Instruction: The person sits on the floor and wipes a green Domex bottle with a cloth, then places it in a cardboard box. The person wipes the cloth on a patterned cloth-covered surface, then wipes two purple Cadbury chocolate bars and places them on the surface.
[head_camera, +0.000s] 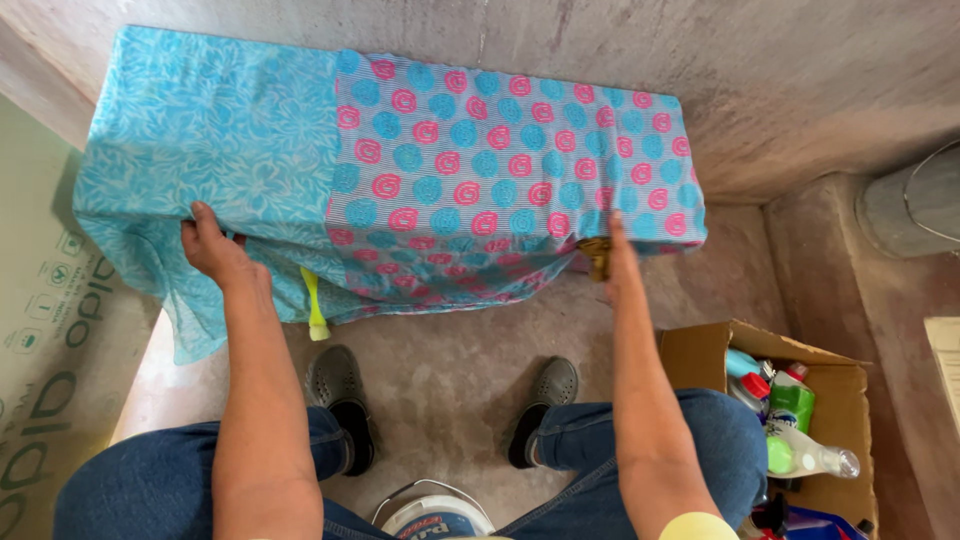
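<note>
The cloth (400, 170), draped over a long box-like form ahead of both hands, is being adjusted at its front edge; the left hand (215, 248) is pinched on the hem, the right hand (622, 262) is laid flat and open beside a yellowish thing (597, 255); smoothing downward seems called for.

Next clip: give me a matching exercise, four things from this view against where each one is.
Things:
1. left hand
2. right hand
3. cardboard box
4. white bucket

Places:
A. bottom edge, between the knees
B. on the cloth's dotted end
C. lower right, holding bottles
D. on the cloth's floral end

Pairs: 1-D, 2-B, 3-C, 4-A
</note>
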